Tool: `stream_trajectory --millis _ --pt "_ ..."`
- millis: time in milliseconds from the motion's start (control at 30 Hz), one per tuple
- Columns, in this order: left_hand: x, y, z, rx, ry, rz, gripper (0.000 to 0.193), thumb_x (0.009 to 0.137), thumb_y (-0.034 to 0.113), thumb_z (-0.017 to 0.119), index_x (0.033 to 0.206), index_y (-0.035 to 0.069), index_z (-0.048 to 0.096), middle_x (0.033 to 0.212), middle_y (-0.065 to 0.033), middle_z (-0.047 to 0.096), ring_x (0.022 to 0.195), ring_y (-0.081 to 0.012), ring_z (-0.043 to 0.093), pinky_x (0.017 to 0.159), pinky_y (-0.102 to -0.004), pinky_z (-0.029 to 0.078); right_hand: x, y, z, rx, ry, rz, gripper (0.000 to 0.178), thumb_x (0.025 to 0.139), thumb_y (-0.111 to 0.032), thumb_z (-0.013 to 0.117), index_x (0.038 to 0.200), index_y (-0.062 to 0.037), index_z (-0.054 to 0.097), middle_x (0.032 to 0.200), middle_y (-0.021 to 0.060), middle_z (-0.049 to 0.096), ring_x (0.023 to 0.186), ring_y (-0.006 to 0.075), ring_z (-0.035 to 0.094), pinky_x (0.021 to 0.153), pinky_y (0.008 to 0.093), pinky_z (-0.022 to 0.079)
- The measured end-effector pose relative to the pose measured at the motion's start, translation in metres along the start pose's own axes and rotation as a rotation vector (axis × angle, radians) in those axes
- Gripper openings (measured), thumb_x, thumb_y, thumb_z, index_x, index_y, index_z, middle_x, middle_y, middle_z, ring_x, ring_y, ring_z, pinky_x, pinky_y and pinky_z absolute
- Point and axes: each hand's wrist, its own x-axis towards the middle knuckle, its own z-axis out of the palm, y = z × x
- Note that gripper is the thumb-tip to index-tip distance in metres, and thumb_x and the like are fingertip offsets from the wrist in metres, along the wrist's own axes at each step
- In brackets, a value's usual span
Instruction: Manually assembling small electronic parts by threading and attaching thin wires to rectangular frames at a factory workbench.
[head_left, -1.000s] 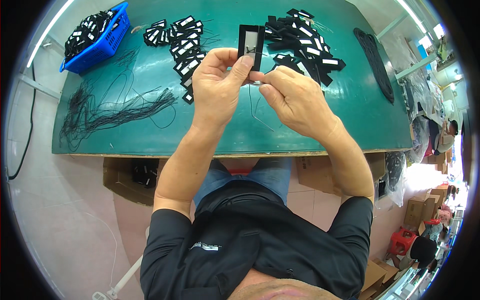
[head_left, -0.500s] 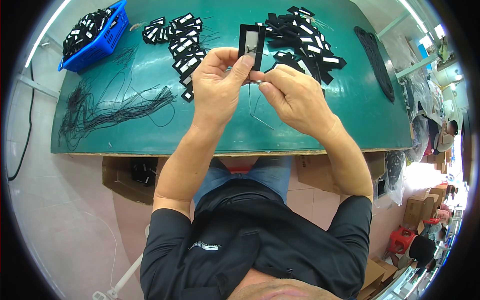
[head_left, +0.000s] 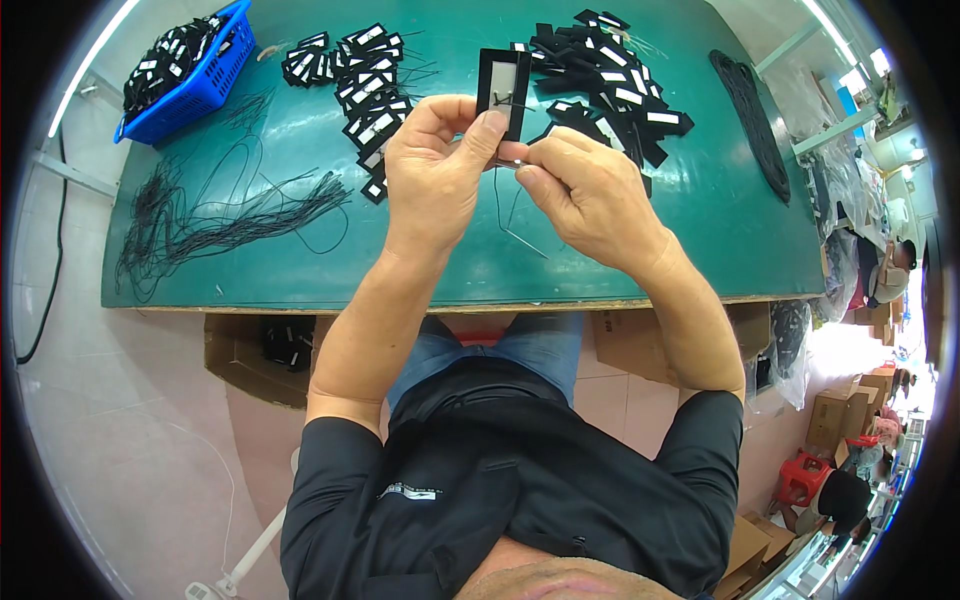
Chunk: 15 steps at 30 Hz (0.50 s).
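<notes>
My left hand [head_left: 440,160] pinches a black rectangular tag [head_left: 515,118] with a pale grey panel, held upright above the table. A dark cord crosses the tag's face near the thumb tip. Close against it, my right hand [head_left: 595,195] has thumb and index finger pressed together. Something small and shiny shows at those fingertips, too little of it to name. Below the hands hangs a thin dark cord [head_left: 498,205], and a slim, pale, needle-like piece [head_left: 525,244] lies at its lower end.
On the green table [head_left: 420,270] are a left pile of black tags [head_left: 368,85], a right pile [head_left: 620,85] and loose dark cords [head_left: 230,220]. A blue basket [head_left: 205,85] of tags stands far left. A coiled black cord [head_left: 750,125] lies at right. Cardboard boxes [head_left: 640,345] sit underneath.
Both hands and the tag stay almost in place. At the right fingertips the small shiny spot looks slightly different, and the hanging cord has shifted a little.
</notes>
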Motion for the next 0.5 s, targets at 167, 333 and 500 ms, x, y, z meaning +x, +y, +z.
stream_trajectory --millis 167,333,500 --pt "0.001 -0.002 0.0 -0.007 0.0 0.0 0.016 0.098 0.007 0.07 0.105 -0.004 0.062 0.094 -0.0115 0.07 0.076 -0.0192 0.074 0.069 -0.028 0.062 -0.001 0.003 0.002 -0.004 0.002 0.009 0.013 0.094 -0.015 0.067 0.094 -0.002 0.07 0.076 0.0097 0.058 0.066 0.0263 0.059 0.06 0.038 0.047" --pt "0.002 -0.003 -0.001 0.007 0.02 -0.014 0.015 0.097 0.007 0.07 0.104 -0.003 0.062 0.094 -0.0115 0.07 0.076 -0.0188 0.074 0.068 -0.0273 0.062 -0.002 0.008 0.003 -0.008 -0.025 0.016 0.012 0.094 -0.015 0.068 0.096 -0.0026 0.07 0.077 0.0096 0.058 0.066 0.0261 0.058 0.059 0.0373 0.046" --pt "-0.002 -0.009 -0.01 -0.008 0.043 -0.026 0.015 0.097 0.007 0.071 0.103 -0.003 0.062 0.093 -0.011 0.07 0.076 -0.0184 0.074 0.068 -0.0271 0.063 -0.01 0.011 0.006 0.075 -0.011 0.005 0.014 0.095 -0.015 0.068 0.098 -0.0018 0.069 0.079 0.0098 0.058 0.066 0.0246 0.058 0.059 0.036 0.045"
